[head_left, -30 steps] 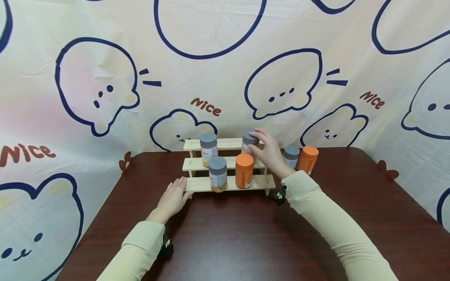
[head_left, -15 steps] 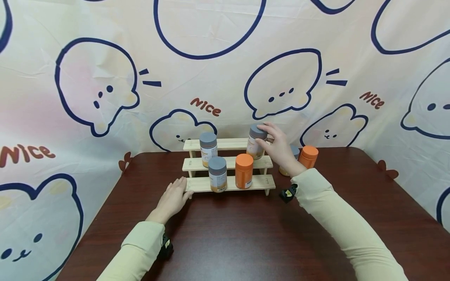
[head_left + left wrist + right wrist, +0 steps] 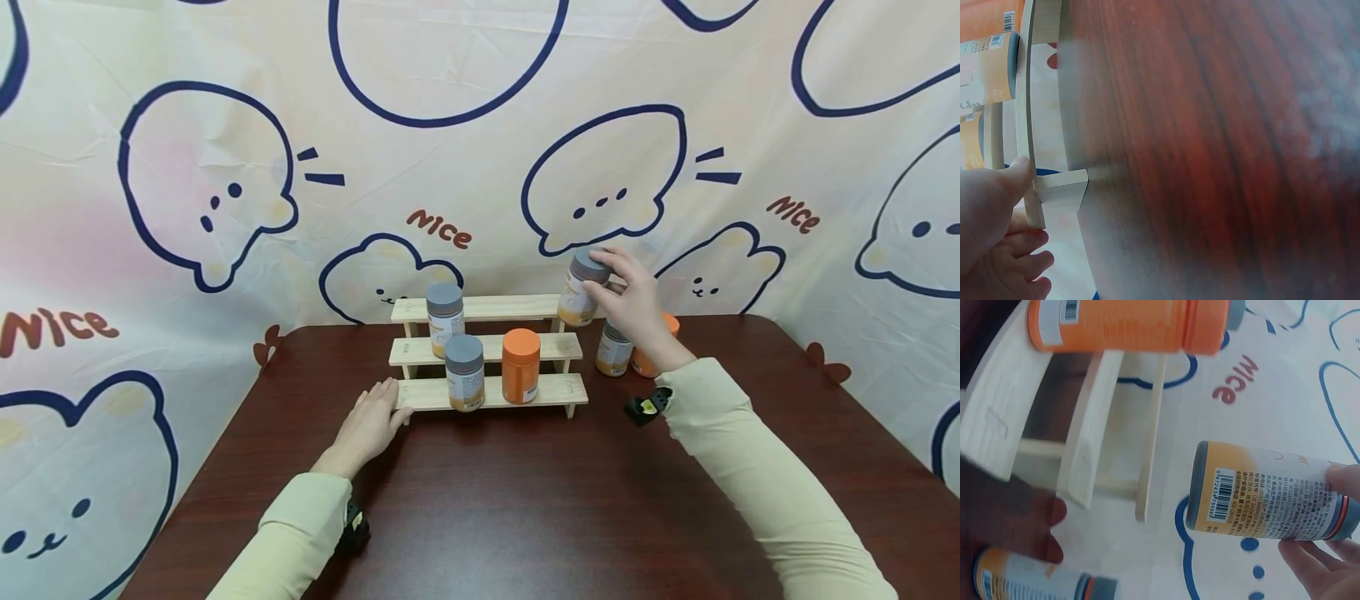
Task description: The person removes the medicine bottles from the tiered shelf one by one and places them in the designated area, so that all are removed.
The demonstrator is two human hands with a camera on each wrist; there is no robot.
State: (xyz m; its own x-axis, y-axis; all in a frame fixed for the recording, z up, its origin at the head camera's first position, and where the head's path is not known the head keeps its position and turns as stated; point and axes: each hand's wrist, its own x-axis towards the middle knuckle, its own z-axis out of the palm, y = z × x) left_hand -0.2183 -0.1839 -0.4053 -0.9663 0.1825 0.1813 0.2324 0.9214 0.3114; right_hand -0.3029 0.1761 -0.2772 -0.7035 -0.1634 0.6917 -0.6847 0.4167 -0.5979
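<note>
In the head view my right hand [image 3: 633,302] grips a grey-lidded supplement jar [image 3: 578,293] near its lid. The jar is tilted in the air by the right end of the three-step wooden rack [image 3: 427,393]. Its barcode label faces the right wrist view, with my fingertips [image 3: 1310,561] at the lid end. My left hand [image 3: 369,425] holds the left end of the rack's lowest step, thumb [image 3: 1017,177] at its front. An orange jar [image 3: 521,367] and a grey-lidded jar [image 3: 465,375] stand on the lowest step. Another grey-lidded jar [image 3: 445,321] stands on the middle step.
Right of the rack, a grey-lidded jar [image 3: 614,350] and a partly hidden orange jar [image 3: 645,363] stand on the dark wooden table [image 3: 480,508]. A printed cloth [image 3: 480,183] hangs behind the table.
My right hand has lifted the grey-lidded jar off the rack's middle step and carried it up and to the right. The left hand has stayed at the rack's end.
</note>
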